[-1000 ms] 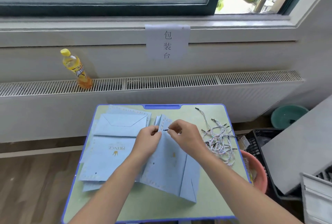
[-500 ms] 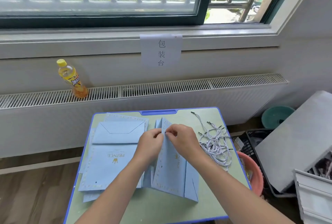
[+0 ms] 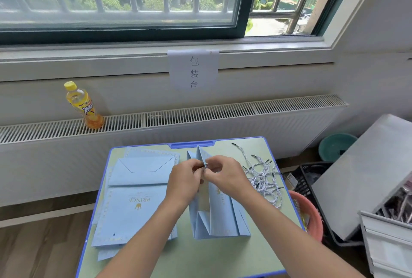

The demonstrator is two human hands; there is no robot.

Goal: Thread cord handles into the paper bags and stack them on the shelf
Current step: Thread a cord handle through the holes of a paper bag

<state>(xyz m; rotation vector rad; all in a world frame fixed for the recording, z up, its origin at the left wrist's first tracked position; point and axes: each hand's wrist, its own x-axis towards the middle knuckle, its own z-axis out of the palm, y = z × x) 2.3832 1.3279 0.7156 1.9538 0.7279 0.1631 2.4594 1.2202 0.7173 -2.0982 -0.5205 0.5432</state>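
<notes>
A light blue paper bag (image 3: 219, 217) stands partly unfolded in the middle of the small green table (image 3: 200, 257). My left hand (image 3: 185, 180) and my right hand (image 3: 225, 175) meet at the bag's upper edge, fingers pinching the paper and a dark cord tip between them. A stack of flat blue bags (image 3: 136, 195) printed "PRINCE" lies to the left. A loose pile of white twisted cord handles (image 3: 264, 175) with black tips lies on the table's right side.
A yellow drink bottle (image 3: 83, 106) stands on the radiator cover at the back left. Right of the table sit a pink basin (image 3: 312, 215), a black crate (image 3: 305, 177), a teal basin (image 3: 336, 146) and a grey shelf unit (image 3: 367, 170).
The bag has been lifted from lying flat to standing more upright and opened out. Both hands stay pinched together at its top edge. The camera has tilted upward.
</notes>
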